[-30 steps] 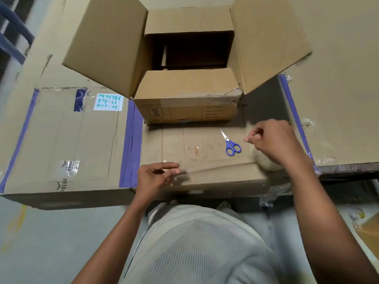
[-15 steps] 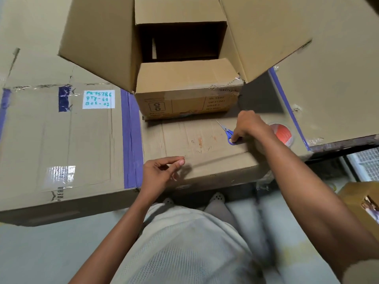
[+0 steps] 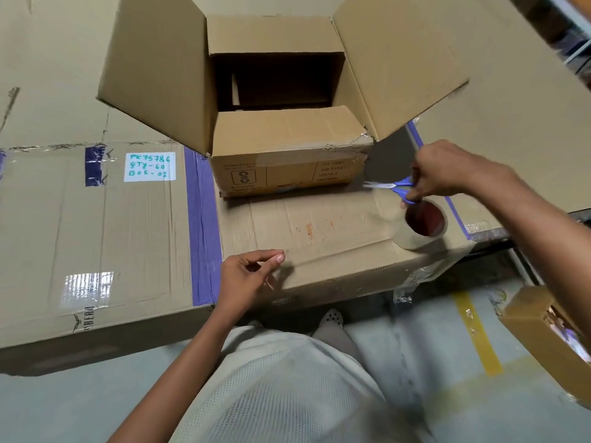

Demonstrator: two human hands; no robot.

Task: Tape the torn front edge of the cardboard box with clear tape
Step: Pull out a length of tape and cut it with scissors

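An open cardboard box (image 3: 287, 161) stands at the back of a larger flat carton, flaps spread; its front top edge is ragged near the right corner, with clear tape on it. A roll of clear tape (image 3: 420, 225) lies on the carton at the right. A strip of clear tape stretches from that roll to my left hand (image 3: 252, 276), which pinches its free end near the carton's front edge. My right hand (image 3: 447, 171) holds the blue-handled scissors (image 3: 395, 187) just above the roll, blades pointing left.
The large carton (image 3: 319, 231) under the box has a front edge close to my body. Another carton (image 3: 96, 235) with purple tape and a white label lies to the left. A small brown box (image 3: 550, 340) sits on the floor at the right, by yellow floor tape.
My right hand left the tape roll on the carton, took hold of the scissors and lifted them to the right, above the roll. My left hand kept its pinch on the strip.
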